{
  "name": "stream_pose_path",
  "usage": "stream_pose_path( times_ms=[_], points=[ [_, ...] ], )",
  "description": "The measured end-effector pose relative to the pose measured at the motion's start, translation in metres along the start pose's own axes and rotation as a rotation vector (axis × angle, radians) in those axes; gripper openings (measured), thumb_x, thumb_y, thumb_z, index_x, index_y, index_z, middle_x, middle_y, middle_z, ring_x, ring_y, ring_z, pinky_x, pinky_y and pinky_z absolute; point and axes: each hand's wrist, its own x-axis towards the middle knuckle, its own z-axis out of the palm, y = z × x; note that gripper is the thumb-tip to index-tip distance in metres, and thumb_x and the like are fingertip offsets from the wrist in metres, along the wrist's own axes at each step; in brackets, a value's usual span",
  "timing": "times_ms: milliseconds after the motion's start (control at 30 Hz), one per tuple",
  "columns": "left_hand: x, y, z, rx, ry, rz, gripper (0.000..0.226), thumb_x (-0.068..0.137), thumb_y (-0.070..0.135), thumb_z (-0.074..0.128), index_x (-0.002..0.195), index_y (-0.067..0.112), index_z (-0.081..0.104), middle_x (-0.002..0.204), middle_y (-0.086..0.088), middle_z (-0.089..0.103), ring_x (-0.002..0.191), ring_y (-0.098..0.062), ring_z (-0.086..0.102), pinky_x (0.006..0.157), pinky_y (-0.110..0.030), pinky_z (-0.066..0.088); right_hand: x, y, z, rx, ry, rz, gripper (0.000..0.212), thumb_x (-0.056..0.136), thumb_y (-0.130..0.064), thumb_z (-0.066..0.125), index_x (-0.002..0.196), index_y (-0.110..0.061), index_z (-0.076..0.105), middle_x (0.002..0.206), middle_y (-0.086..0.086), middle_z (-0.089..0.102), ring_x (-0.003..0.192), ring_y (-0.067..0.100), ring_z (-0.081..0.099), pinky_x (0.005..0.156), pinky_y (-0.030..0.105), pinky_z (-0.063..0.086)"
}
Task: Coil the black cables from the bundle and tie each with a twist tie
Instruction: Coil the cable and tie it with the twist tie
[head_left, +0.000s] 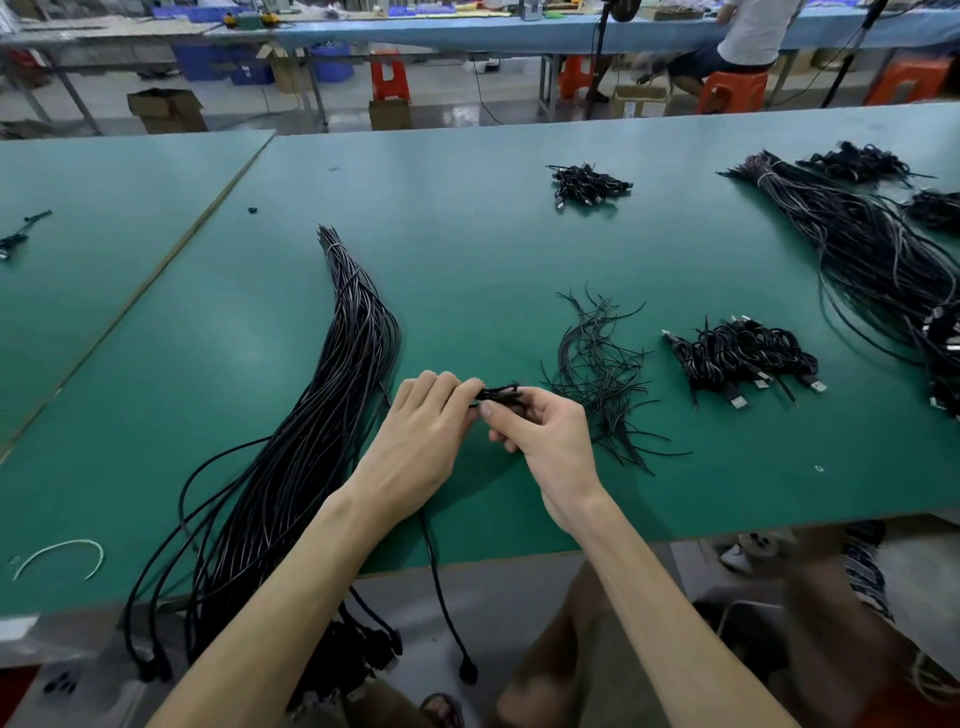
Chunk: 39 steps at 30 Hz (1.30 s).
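One long green worktable (467, 249) carries everything. On its left lies the bundle of black cables (332, 395), running from its banded far tip toward the near edge, where the plugs hang over. Right of centre sits a pile of finished coils (743, 356), and nearer the middle is a loose heap of twist ties (597, 364). Between bundle and ties the left hand (421, 431) and right hand (545, 441) meet. The fingers of both are curled and pinch a small coiled cable (501, 395), its long axis lying left to right. The ties lie just beside the right hand, on its outer side, so that hand looks the nearer for fetching one. Whether a tie already wraps the coil cannot be told.
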Motion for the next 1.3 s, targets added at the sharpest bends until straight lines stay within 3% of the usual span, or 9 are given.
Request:
stream_pose_path(
  times_ms=[167,467,567,667,833,1000,1133,1300],
  points=[
    [0.002,0.003,-0.004,-0.032,-0.053,-0.053,0.036,0.108,0.022,0.033,0.108,0.003,0.064,0.091,-0.006,0.059,0.081,-0.029,0.051,0.077,-0.037,0.035,0.002,0.001,-0.001,-0.011,-0.035,0.007,0.009,0.091,-0.010,0.078,0.100,-0.009,0.077,0.077,-0.001,0.072,0.069,0.010,0.062,0.063,0.020,0.050],
    [0.000,0.000,-0.001,-0.169,-0.209,-0.121,0.029,0.107,0.031,0.030,0.109,0.013,0.053,0.096,0.007,0.048,0.088,-0.018,0.047,0.085,-0.034,0.036,0.002,0.002,0.000,-0.056,-0.032,0.003,0.010,0.089,-0.010,0.080,0.098,-0.010,0.076,0.074,0.001,0.072,0.067,0.009,0.061,0.063,0.020,0.051],
    [0.000,-0.001,0.001,-0.210,-0.217,-0.125,0.024,0.108,0.024,0.043,0.123,0.009,0.053,0.108,-0.001,0.059,0.098,-0.023,0.054,0.092,-0.036,0.039,0.002,0.003,0.001,-0.060,-0.021,0.005,0.008,0.089,-0.012,0.080,0.096,-0.011,0.077,0.071,0.000,0.071,0.066,0.010,0.061,0.063,0.020,0.050],
    [-0.001,-0.001,0.001,-0.182,-0.194,-0.071,0.041,0.106,0.016,0.052,0.144,0.004,0.045,0.121,-0.008,0.062,0.107,-0.026,0.056,0.095,-0.035,0.038,0.003,0.003,0.000,-0.048,-0.003,0.009,0.008,0.090,-0.015,0.079,0.096,-0.011,0.077,0.071,0.000,0.070,0.067,0.010,0.061,0.064,0.020,0.050],
    [-0.001,-0.003,0.000,-0.139,-0.166,-0.027,0.060,0.098,-0.002,0.061,0.153,0.001,0.040,0.112,-0.009,0.059,0.098,-0.027,0.052,0.091,-0.034,0.041,0.002,0.002,0.000,-0.013,-0.012,0.019,0.008,0.091,-0.013,0.078,0.098,-0.009,0.078,0.075,0.001,0.072,0.067,0.009,0.062,0.063,0.020,0.051],
    [0.002,0.003,-0.005,-0.193,-0.173,-0.057,0.032,0.109,0.010,0.043,0.137,0.000,0.054,0.102,-0.007,0.060,0.089,-0.027,0.053,0.086,-0.043,0.047,0.003,0.001,-0.001,0.020,-0.023,0.025,0.010,0.090,-0.010,0.078,0.099,-0.007,0.077,0.074,0.000,0.071,0.067,0.009,0.061,0.063,0.019,0.050],
    [0.003,0.006,-0.008,-0.257,-0.176,-0.154,0.023,0.109,0.012,0.042,0.118,0.001,0.060,0.100,-0.009,0.064,0.089,-0.029,0.057,0.084,-0.044,0.047,0.003,0.002,-0.003,-0.004,-0.063,0.024,0.012,0.091,-0.010,0.077,0.102,-0.006,0.075,0.077,0.000,0.074,0.069,0.009,0.064,0.065,0.019,0.051],
    [0.001,0.009,-0.009,-0.284,-0.170,-0.214,0.021,0.109,0.018,0.039,0.101,0.006,0.055,0.091,-0.005,0.062,0.082,-0.027,0.056,0.076,-0.038,0.044,0.002,0.003,-0.002,-0.051,-0.078,0.005,0.010,0.093,-0.015,0.076,0.102,-0.011,0.077,0.081,0.000,0.076,0.072,0.009,0.065,0.066,0.019,0.052]
  ],
)
